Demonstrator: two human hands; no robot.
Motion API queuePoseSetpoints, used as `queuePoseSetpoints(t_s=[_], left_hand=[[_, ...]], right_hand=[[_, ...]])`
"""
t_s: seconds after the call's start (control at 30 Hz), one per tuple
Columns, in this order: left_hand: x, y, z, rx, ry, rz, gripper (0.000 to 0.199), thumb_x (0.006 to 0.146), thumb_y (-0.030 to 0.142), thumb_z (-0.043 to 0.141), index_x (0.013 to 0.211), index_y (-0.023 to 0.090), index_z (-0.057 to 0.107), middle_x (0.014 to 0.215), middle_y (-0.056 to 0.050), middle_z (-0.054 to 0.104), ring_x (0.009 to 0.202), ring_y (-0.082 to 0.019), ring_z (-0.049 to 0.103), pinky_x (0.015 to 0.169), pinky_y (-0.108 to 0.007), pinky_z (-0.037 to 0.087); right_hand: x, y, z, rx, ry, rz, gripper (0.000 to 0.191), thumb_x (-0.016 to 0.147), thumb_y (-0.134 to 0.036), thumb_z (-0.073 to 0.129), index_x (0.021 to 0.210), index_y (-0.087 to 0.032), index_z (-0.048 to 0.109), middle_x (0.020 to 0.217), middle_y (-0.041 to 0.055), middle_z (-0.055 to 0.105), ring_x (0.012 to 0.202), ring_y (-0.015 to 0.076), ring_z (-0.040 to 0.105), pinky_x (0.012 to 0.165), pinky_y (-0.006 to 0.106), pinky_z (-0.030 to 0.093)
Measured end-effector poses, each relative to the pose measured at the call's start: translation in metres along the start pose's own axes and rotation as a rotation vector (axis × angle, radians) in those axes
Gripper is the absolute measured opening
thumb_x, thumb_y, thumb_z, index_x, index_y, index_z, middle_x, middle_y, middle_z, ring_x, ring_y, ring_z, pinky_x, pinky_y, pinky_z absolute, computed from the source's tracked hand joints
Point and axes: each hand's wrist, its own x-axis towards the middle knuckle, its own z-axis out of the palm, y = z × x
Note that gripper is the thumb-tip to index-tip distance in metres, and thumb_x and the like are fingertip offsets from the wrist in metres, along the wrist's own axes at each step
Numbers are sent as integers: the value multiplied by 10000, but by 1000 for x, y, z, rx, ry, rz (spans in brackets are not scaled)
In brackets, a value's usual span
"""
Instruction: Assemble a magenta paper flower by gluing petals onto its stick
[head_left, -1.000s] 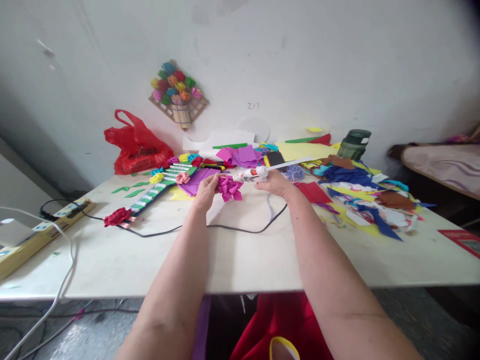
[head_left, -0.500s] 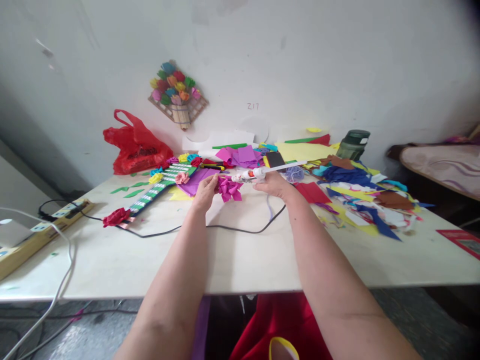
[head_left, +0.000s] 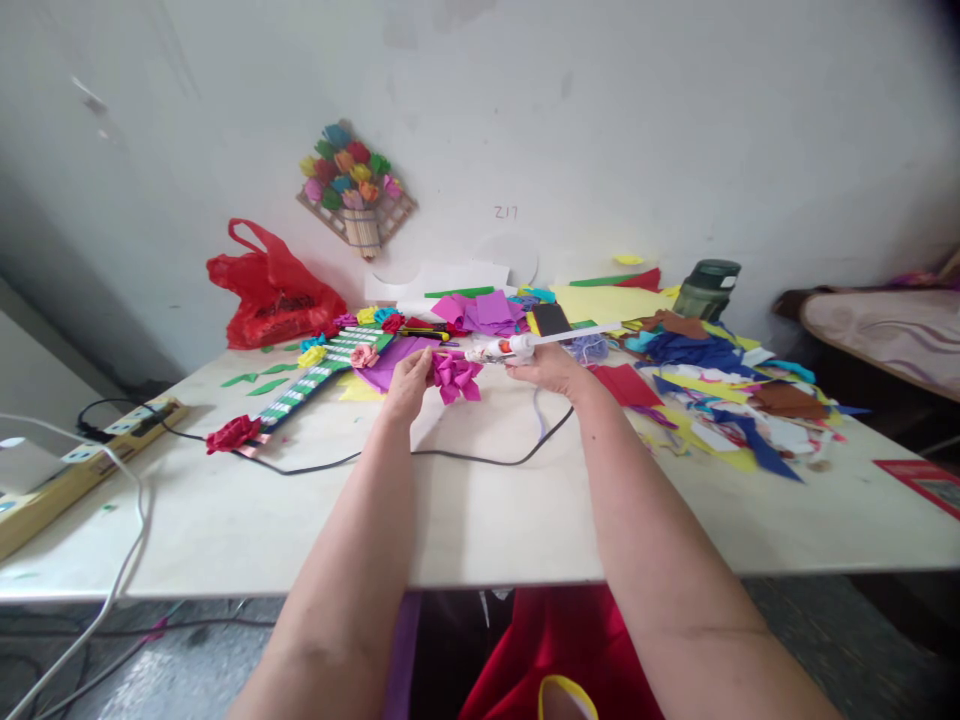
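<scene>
Between my hands is a magenta paper flower (head_left: 457, 378), held at its left side by my left hand (head_left: 413, 380), whose fingers are pinched together. My right hand (head_left: 546, 368) is wrapped round a white glue gun (head_left: 504, 348). The gun's nozzle points left and lies right at the flower's upper edge. A long white glue stick (head_left: 577, 333) sticks out of its back toward the right. The black cord (head_left: 465, 458) crosses the table below both hands.
Left of my hands lies a green-and-white striped guitar shape (head_left: 315, 380) with paper flowers. A red plastic bag (head_left: 274, 290) stands behind it, a power strip (head_left: 127, 435) at far left. Paper scraps (head_left: 720, 390) and a green bottle (head_left: 706, 290) are on the right.
The glue gun and its glue stick have shifted slightly to the right. The flower has moved very slightly left with my left hand.
</scene>
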Motion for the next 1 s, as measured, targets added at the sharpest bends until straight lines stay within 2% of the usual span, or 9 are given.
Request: queuePoseSetpoints(t_s=[0.2, 0.4, 0.5, 0.6, 0.7, 0.77, 0.83, 0.93, 1.0], left_hand=[[3, -3, -3, -7, 9, 1, 415, 708, 532, 703, 771, 124, 654, 541, 22, 518, 465, -70, 423, 453, -198, 317], [6, -6, -7, -35, 37, 2, 405, 704, 511, 711, 792, 118, 663, 541, 27, 513, 451, -64, 408, 439, -195, 314], [7, -7, -10, -75, 87, 15, 337, 733, 460, 703, 723, 131, 630, 522, 38, 490, 434, -57, 389, 423, -185, 304], [10, -2, -13, -156, 156, 37, 262, 778, 378, 679, 695, 143, 600, 533, 40, 494, 449, -57, 418, 431, -172, 329], [12, 4, -15, -303, 308, 88, 231, 806, 313, 659, 671, 158, 553, 517, 60, 455, 449, -49, 424, 450, -153, 354], [14, 8, -18, -380, 402, 127, 286, 792, 307, 680, 635, 172, 482, 486, 85, 390, 426, -42, 400, 456, -146, 361], [15, 10, -21, -417, 450, 145, 315, 787, 325, 686, 638, 177, 452, 503, 83, 412, 443, -45, 429, 467, -147, 378], [14, 12, -22, -425, 459, 149, 311, 794, 333, 679, 655, 180, 447, 535, 72, 461, 467, -48, 457, 481, -152, 397], [13, 12, -20, -396, 418, 135, 319, 797, 332, 677, 641, 180, 444, 514, 76, 442, 451, -45, 432, 475, -153, 392]], right_hand=[[-1, -1, -1, 143, 28, 45, 261, 671, -219, 638, 914, -153, 708, 917, 50, 721, 867, 231, 654, 810, 334, 497], [-5, -4, -5, 300, 91, 49, 298, 644, -280, 640, 897, -133, 697, 821, 33, 694, 785, 212, 634, 716, 315, 505], [-3, 2, -4, 197, 186, 96, 281, 667, -277, 617, 893, -131, 695, 841, 49, 704, 799, 211, 640, 733, 303, 502], [2, 13, -1, -34, 343, 170, 307, 692, -280, 607, 961, -159, 692, 929, 65, 719, 885, 228, 645, 804, 314, 492], [2, 20, 2, -229, 407, 317, 304, 748, -329, 569, 998, -199, 686, 969, 81, 721, 902, 251, 649, 782, 336, 493], [0, 22, 3, -337, 369, 387, 310, 771, -360, 552, 1013, -217, 683, 967, 92, 723, 894, 271, 656, 755, 354, 491], [-3, 21, 4, -414, 290, 384, 327, 787, -378, 547, 1049, -232, 676, 980, 96, 725, 899, 279, 661, 750, 358, 485], [-4, 19, 8, -460, 141, 308, 366, 800, -364, 550, 1130, -245, 652, 1027, 92, 725, 936, 275, 662, 757, 338, 480], [-3, 18, 13, -459, 41, 241, 398, 792, -327, 556, 1176, -256, 637, 1089, 83, 714, 995, 272, 652, 773, 328, 481]])
